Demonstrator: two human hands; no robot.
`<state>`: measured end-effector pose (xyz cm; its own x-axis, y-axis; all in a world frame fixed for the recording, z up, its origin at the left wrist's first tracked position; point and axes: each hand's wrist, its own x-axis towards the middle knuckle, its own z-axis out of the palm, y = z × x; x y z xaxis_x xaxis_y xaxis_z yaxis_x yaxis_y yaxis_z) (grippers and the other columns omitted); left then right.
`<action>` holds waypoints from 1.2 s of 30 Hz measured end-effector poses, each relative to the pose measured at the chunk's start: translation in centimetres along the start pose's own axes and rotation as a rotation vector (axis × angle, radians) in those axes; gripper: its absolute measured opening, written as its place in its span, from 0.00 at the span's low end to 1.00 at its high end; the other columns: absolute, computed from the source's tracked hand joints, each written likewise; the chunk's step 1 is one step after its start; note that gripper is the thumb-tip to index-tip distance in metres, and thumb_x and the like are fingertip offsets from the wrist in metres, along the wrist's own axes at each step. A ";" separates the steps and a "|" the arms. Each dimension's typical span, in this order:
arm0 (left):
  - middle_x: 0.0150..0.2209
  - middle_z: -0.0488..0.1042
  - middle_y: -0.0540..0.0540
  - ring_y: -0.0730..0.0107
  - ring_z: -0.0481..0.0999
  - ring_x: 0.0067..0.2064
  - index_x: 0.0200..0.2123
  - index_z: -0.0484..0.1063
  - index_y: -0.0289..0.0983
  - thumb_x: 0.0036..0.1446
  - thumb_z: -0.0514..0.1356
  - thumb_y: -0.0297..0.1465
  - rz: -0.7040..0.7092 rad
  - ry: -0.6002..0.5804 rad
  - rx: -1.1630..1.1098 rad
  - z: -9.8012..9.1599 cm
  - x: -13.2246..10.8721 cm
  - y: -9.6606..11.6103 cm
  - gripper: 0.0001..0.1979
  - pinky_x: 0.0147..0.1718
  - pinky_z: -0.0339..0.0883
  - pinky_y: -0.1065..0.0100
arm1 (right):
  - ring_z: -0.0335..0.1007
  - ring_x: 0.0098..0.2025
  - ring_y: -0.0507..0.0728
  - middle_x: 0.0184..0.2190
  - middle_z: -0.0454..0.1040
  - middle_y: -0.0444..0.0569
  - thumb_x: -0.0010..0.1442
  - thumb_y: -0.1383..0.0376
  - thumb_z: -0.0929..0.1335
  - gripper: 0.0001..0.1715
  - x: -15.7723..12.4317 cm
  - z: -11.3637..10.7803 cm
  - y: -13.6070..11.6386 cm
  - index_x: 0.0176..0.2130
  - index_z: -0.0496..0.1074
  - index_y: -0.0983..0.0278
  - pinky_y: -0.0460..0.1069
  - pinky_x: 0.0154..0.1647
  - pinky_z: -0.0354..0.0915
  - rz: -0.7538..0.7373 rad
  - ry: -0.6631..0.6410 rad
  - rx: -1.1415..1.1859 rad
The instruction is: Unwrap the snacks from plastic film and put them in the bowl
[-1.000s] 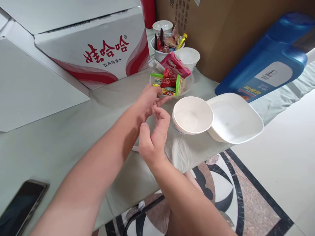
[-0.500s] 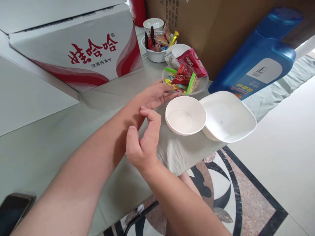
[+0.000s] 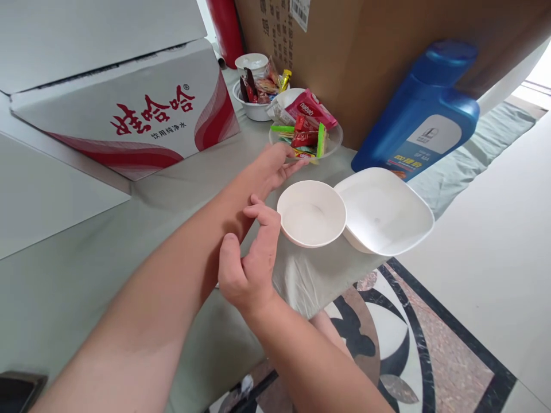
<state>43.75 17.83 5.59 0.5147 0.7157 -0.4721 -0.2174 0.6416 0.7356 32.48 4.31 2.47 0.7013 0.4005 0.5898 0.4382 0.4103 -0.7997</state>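
My left hand [image 3: 279, 165] reaches forward to a clear plastic bowl [image 3: 338, 146]; its fingers grip the near rim. Inside lie several wrapped snacks, among them a red packet [image 3: 305, 137] and a pink nabati pack [image 3: 310, 109]. My right hand [image 3: 252, 261] hovers in front of my left forearm, fingers loosely curled, thumb apart, holding nothing. Just right of it stands a round white bowl [image 3: 312, 217] with nothing inside. A squarish white bowl [image 3: 385, 215], also without contents, stands against its right side.
A white-and-red carton [image 3: 146, 126] stands at left. Behind the bowls are a white bowl of snacks [image 3: 257, 112], a large brown cardboard box [image 3: 327, 63] and a blue bottle [image 3: 417, 115]. A dark phone-like object [image 3: 19, 390] lies lower left. The cloth-covered edge drops to patterned floor [image 3: 387, 332].
The view has shifted slightly. The clear bowl and my left hand have moved a little away from the round white bowl. My right hand has stayed almost in place.
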 end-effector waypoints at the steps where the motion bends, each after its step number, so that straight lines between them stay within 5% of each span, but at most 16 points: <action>1: 0.58 0.74 0.39 0.58 0.78 0.55 0.59 0.71 0.36 0.68 0.63 0.40 -0.009 0.005 0.035 0.1 0.0 0.1 0.21 0.53 0.77 0.51 | 0.68 0.61 0.64 0.46 0.67 0.54 0.59 0.72 0.63 0.23 0.0 0.0 0.0 0.54 0.61 0.61 0.66 0.61 0.71 -0.008 0.008 0.010; 5: 0.49 0.80 0.41 0.57 0.77 0.54 0.56 0.73 0.36 0.66 0.61 0.28 0.004 0.021 0.118 0.1 0.8 0.4 0.16 0.55 0.75 0.51 | 0.69 0.59 0.63 0.46 0.68 0.54 0.60 0.72 0.63 0.22 0.0 0.1 -0.1 0.54 0.61 0.61 0.65 0.60 0.72 -0.023 0.021 0.014; 8: 0.32 0.80 0.47 0.56 0.76 0.54 0.60 0.70 0.41 0.56 0.57 0.17 0.033 0.020 0.126 -0.3 2.0 0.6 0.29 0.60 0.69 0.51 | 0.69 0.59 0.63 0.45 0.68 0.53 0.61 0.72 0.63 0.21 0.0 0.2 -0.2 0.54 0.61 0.60 0.65 0.61 0.72 -0.008 0.018 -0.002; 12: 0.28 0.78 0.49 0.60 0.76 0.51 0.66 0.63 0.38 0.58 0.53 0.18 0.047 0.016 0.120 -0.3 3.2 1.2 0.32 0.57 0.69 0.55 | 0.68 0.61 0.63 0.46 0.68 0.54 0.62 0.71 0.63 0.22 -0.1 0.4 -0.1 0.54 0.61 0.60 0.64 0.62 0.71 -0.016 0.031 0.043; 18: 0.46 0.81 0.42 0.64 0.75 0.52 0.69 0.57 0.32 0.67 0.51 0.17 0.086 0.064 0.094 0.5 4.1 2.5 0.28 0.52 0.70 0.63 | 0.69 0.60 0.62 0.46 0.68 0.55 0.63 0.69 0.62 0.19 0.0 0.5 0.0 0.54 0.59 0.60 0.65 0.61 0.72 -0.021 0.025 -0.040; 23: 0.67 0.61 0.36 0.65 0.75 0.53 0.65 0.58 0.36 0.68 0.61 0.30 0.131 0.079 0.093 -1.2 3.2 2.4 0.26 0.44 0.74 0.67 | 0.70 0.60 0.62 0.47 0.70 0.54 0.64 0.68 0.62 0.17 0.1 0.6 0.0 0.53 0.59 0.59 0.63 0.62 0.70 0.005 -0.003 -0.025; 28: 0.44 0.69 0.42 0.70 0.70 0.40 0.39 0.68 0.41 0.64 0.60 0.33 0.231 0.235 0.147 -5.7 -3.3 2.6 0.04 0.39 0.69 0.68 | 0.70 0.60 0.62 0.47 0.71 0.53 0.64 0.67 0.61 0.15 -0.7 0.7 -0.1 0.51 0.59 0.59 0.62 0.64 0.67 0.062 -0.146 0.054; 34: 0.29 0.70 0.48 0.71 0.72 0.33 0.29 0.72 0.41 0.55 0.61 0.26 0.451 0.326 0.162 -13.1 -19.4 2.0 0.04 0.37 0.70 0.68 | 0.73 0.51 0.60 0.45 0.74 0.51 0.61 0.68 0.62 0.14 -4.0 1.2 -1.0 0.48 0.62 0.60 0.60 0.59 0.69 -0.004 -0.360 0.188; 36: 0.31 0.72 0.49 0.71 0.77 0.37 0.29 0.72 0.40 0.52 0.61 0.25 0.540 0.481 0.158 -16.0 -24.7 1.3 0.04 0.43 0.70 0.70 | 0.74 0.53 0.60 0.44 0.74 0.51 0.60 0.70 0.62 0.14 -5.5 1.3 -1.9 0.47 0.63 0.60 0.60 0.58 0.69 -0.061 -0.423 0.199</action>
<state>17.46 5.39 10.38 -0.0586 0.9855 -0.1592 -0.1970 0.1449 0.9696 27.01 2.41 0.88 0.3687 0.6524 0.6621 0.3265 0.5760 -0.7494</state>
